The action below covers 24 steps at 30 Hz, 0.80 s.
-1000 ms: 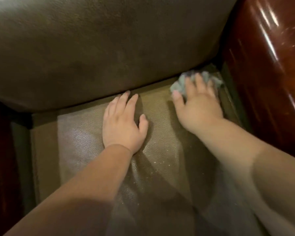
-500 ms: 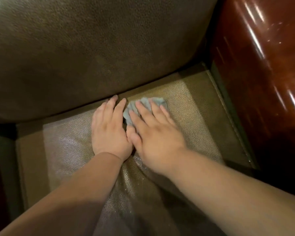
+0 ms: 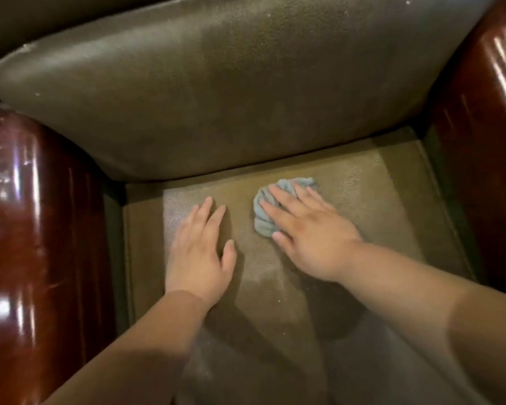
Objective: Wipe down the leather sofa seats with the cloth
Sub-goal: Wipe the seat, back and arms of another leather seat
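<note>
The right hand lies palm-down with straight, spread fingers pressing a crumpled grey-blue cloth onto the olive-brown leather sofa seat, not far from the seat's back edge and a little right of its middle. The cloth bunches out from under the fingertips toward the left. The left hand rests flat on the seat beside it, fingers extended and holding nothing, apart from the cloth. Behind rises the padded brown leather backrest; glossy reddish-brown wooden armrests flank both sides.
</note>
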{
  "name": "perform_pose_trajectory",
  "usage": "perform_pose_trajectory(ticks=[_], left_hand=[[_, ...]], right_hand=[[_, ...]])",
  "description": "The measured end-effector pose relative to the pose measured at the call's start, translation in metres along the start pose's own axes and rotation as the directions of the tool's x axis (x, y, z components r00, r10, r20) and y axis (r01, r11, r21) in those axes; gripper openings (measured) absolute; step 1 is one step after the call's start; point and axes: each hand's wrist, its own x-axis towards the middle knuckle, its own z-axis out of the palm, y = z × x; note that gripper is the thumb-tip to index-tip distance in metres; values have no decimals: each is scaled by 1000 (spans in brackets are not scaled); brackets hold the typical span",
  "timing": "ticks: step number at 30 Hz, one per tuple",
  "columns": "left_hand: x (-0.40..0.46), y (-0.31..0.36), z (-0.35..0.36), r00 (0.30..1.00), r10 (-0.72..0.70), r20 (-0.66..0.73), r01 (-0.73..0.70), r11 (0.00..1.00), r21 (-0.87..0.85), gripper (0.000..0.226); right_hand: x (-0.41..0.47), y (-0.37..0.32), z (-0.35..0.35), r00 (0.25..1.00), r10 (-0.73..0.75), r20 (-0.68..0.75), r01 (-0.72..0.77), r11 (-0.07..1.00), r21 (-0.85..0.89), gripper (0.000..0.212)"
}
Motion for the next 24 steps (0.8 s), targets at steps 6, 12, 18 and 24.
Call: perform_pose_trajectory(ticks=[6, 12, 18, 24], left_hand=[[-38, -57, 8, 952, -253, -173, 233, 964, -126, 71], [-40, -62, 12, 952, -243, -187, 221, 967, -129, 73], [-39, -64, 21, 935, -236, -265, 213, 971, -110, 72], [-38, -61, 19, 934, -243, -261, 218, 968, -122, 74]], right_hand=[[58, -18, -3, 796, 575, -191, -552, 818, 162, 63], [69, -96, 13, 998, -10, -59, 10, 1000, 3, 66], [77, -63, 6, 727, 674, -129, -662, 739, 124, 70], [84, -121, 18, 998, -57, -33, 57, 998, -3, 61]])
